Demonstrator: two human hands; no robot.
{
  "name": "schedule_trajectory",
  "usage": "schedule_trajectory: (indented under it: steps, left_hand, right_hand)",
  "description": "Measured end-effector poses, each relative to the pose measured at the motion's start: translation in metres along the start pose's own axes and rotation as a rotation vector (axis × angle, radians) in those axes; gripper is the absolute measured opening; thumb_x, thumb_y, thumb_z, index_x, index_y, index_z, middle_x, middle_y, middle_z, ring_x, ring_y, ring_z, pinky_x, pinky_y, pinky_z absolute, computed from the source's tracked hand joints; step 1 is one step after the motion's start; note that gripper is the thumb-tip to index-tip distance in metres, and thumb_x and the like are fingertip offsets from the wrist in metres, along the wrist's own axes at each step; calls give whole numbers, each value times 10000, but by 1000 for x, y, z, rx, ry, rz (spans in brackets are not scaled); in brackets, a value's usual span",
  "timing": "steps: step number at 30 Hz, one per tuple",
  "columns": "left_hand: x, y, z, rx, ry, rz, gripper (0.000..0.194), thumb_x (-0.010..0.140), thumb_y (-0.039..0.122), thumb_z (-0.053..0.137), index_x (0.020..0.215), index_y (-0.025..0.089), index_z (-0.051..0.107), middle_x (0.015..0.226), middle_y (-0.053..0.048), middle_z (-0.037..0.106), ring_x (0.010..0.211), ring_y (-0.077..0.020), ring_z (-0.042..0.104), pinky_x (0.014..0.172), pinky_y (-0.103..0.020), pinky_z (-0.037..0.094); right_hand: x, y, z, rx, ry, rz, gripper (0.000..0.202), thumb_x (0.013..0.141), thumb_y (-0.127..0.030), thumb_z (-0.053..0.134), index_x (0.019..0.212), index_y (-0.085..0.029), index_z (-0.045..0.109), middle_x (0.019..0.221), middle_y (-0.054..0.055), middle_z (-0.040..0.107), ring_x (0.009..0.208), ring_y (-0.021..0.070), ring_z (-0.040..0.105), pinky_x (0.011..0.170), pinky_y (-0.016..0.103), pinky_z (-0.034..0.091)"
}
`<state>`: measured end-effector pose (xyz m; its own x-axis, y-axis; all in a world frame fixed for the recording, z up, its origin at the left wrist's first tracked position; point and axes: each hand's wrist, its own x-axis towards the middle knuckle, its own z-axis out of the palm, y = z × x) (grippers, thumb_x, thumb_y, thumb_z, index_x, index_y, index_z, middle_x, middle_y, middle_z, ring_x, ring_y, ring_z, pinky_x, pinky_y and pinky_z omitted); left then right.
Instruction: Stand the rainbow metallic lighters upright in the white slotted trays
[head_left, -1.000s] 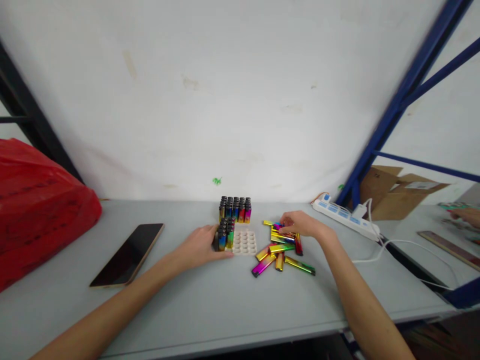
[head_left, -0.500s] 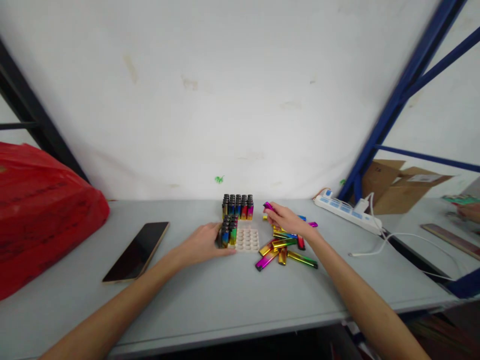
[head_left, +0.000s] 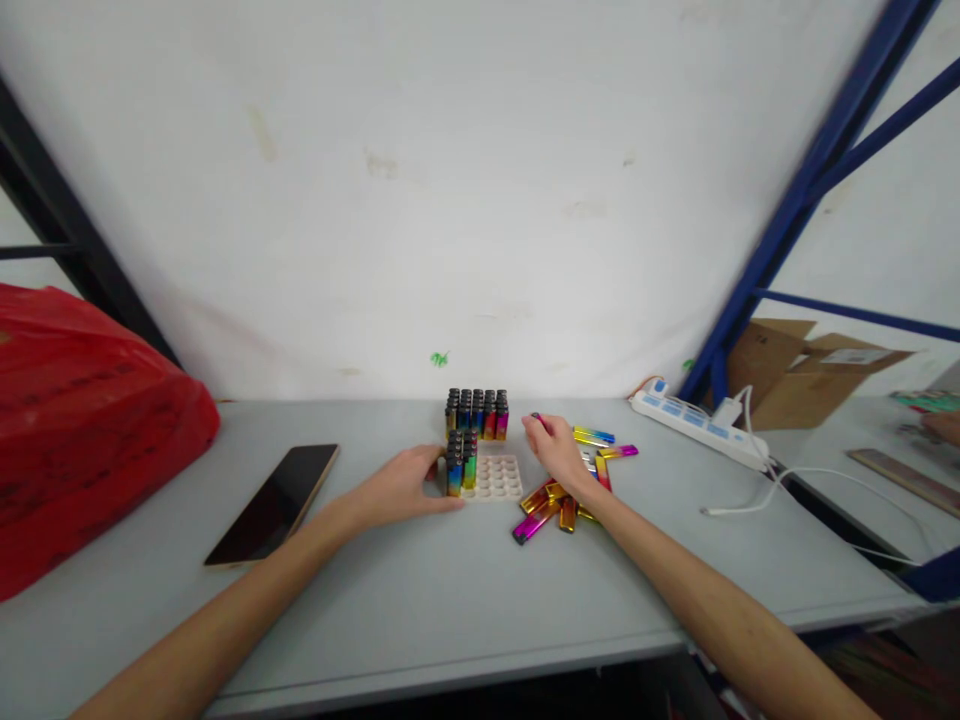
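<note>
A white tray (head_left: 501, 478) with round holes lies mid-table, and upright lighters (head_left: 462, 464) fill its left part. Beside its left edge is my left hand (head_left: 409, 487), thumb and fingers apart around the tray's corner. My right hand (head_left: 553, 447) is closed on a lighter (head_left: 538, 417) with a purple end, above and right of the tray; the fingers hide most of it. Behind the tray stands a block of upright lighters (head_left: 477, 414). Loose metallic lighters (head_left: 538, 521) lie in a pile on the right, partly under my right forearm.
A phone (head_left: 274, 505) and a red bag (head_left: 97, 430) are on the left. To the right are a white power strip (head_left: 697, 424), a white cable (head_left: 739, 509), a cardboard box (head_left: 802, 375) and a blue frame (head_left: 780, 230). Another person's hand shows at the far right edge.
My right hand has moved slightly left and down, turning so that less of the lighter shows. My left hand stays beside the tray, its fingers a little more apart.
</note>
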<state>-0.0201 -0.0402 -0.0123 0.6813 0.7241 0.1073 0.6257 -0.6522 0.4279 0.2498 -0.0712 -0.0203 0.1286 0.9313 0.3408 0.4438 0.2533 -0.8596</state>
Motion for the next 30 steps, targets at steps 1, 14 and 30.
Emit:
schedule_trajectory:
  steps: [1,14,30]
  left_hand:
    - [0,0,1,3,4,-1,555,751,662,700,1030,184,657,970,-79,695,847,-257,639,730,-324,489]
    - [-1,8,5,47,102,-15,507,739,653,720,943,195,641,965,-76,705,854,-264,650,743,-344,492]
    - [0,2,9,97,88,31,515,794,676,681,959,191,620,1003,-91,711,889,-268,658,765,-334,487]
  right_hand:
    - [0,1,0,-33,19,-4,484,917,-603,434,603,-238,377,537,-42,362,515,122,354,490,263,270]
    - [-15,-26,-4,-431,-226,-468,357,1089,-433,357,878,-208,537,921,58,615,856,189,572,792,310,450]
    - [-31,-36,22,-719,-406,-514,316,1050,-447,504,1106,-151,600,1028,129,720,945,262,693,812,347,515]
